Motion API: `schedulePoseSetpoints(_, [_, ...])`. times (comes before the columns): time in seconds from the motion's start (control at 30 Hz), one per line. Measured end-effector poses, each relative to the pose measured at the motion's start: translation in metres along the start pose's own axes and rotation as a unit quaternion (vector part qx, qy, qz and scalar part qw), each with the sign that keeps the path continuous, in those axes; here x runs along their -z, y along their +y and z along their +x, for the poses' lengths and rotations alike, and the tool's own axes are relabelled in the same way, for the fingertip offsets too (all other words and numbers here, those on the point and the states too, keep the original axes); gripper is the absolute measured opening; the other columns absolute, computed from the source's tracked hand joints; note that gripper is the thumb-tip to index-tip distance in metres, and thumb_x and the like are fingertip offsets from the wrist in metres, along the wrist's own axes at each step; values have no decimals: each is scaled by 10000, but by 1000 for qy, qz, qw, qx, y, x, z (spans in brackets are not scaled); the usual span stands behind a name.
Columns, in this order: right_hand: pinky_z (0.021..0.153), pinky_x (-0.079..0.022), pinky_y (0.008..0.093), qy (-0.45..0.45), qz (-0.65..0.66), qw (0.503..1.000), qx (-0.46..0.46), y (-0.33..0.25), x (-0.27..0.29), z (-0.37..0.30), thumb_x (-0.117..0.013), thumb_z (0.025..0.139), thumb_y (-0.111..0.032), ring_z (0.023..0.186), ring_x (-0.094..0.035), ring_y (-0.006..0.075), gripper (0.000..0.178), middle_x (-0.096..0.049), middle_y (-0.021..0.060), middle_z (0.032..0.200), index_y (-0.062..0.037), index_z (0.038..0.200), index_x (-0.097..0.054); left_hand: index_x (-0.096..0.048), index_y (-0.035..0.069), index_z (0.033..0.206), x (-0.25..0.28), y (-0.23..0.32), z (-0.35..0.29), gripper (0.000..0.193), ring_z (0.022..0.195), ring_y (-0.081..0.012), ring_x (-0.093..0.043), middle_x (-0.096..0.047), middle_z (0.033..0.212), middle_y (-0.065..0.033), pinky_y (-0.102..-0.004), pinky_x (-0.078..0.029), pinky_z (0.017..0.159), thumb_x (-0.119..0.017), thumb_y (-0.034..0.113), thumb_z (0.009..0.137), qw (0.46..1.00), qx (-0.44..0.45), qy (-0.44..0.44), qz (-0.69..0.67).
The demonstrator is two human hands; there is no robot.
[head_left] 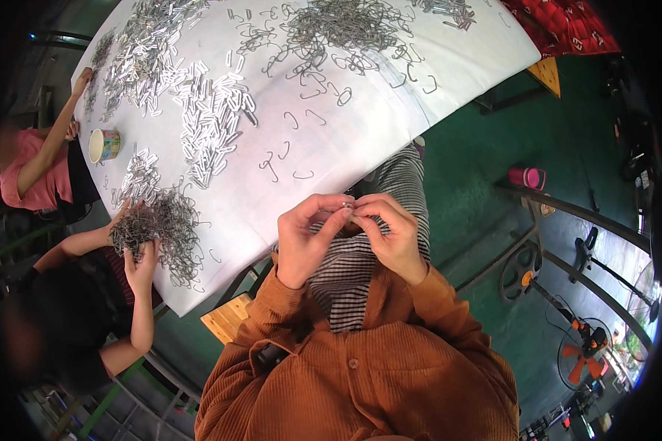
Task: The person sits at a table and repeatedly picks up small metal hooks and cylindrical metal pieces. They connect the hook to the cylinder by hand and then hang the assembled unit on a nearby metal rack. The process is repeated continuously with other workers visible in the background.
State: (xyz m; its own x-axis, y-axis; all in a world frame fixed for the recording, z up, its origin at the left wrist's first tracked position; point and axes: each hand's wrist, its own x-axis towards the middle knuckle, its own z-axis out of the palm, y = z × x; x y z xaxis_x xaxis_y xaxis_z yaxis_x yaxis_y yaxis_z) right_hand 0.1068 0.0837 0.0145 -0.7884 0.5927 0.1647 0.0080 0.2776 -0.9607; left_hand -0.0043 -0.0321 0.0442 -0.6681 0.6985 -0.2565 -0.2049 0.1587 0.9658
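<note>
Metal piece (pixel 348 206) (small) in two-handed grip (pixel 307 235)

My count: desk (pixel 375 136) 1 | paper cup (pixel 109 145) 1 | pink cup (pixel 526 177) 1 | orange-bladed fan (pixel 582 361) 1 | co-workers (pixel 31 167) 2 | my hands (pixel 307 242) 2 | wire hooks (pixel 338 29), silver tubes (pixel 210 121): heaped, too many for me to count

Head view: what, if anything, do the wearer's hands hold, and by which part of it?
The left hand and right hand pinch a small shiny piece between them; too little shows to tell by which part.
</note>
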Motion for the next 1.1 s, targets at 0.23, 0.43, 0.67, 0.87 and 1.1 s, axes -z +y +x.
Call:
schedulePoseSetpoints(0.23, [694, -525, 306, -21, -12, 1000, 14, 6, 8, -3, -688, 792, 27, 807, -649, 221, 98, -667, 109, 938, -2, 876, -648, -704, 10, 961, -4, 2, -6, 158, 827, -189, -672, -707, 913, -99, -272, -528, 733, -672, -51, 818, 975, -161, -3, 156])
schedulePoseSetpoints(0.43, [740, -506, 326, 52, -59, 996, 41, 31, 43, 36, -622, 853, -22, 827, -643, 245, 109, -666, 119, 923, 5, 952, -660, -704, 0, 938, -8, 7, -11, 156, 873, -211, -671, -714, 925, -100, -291, -519, 784, -672, -69, 803, 972, -171, -21, 158])
schedulePoseSetpoints(0.67, [669, -496, 353, 197, -258, 946, -12, 110, 80, 155, -631, 846, -86, 730, -626, 242, 108, -622, 100, 829, -75, 909, -718, -705, -3, 932, -10, 8, -17, 151, 878, -209, -672, -716, 930, -108, -287, -516, 797, -672, -70, 802, 970, -175, -37, 164])
schedulePoseSetpoints(0.87, [724, -504, 371, 86, -308, 947, -29, 100, 89, 183, -624, 834, -59, 803, -636, 256, 166, -631, 87, 885, -134, 920, -744, -702, 0, 936, -11, 4, -21, 150, 871, -207, -673, -713, 933, -105, -285, -518, 780, -669, -67, 807, 972, -167, -47, 158])
schedulePoseSetpoints(1.1, [737, -504, 366, 73, -316, 946, -23, 116, 84, 178, -624, 819, -48, 809, -631, 262, 180, -639, 95, 897, -134, 913, -752, -702, 0, 932, -13, 6, -20, 152, 856, -206, -674, -715, 930, -103, -284, -520, 772, -671, -71, 802, 970, -175, -55, 158])
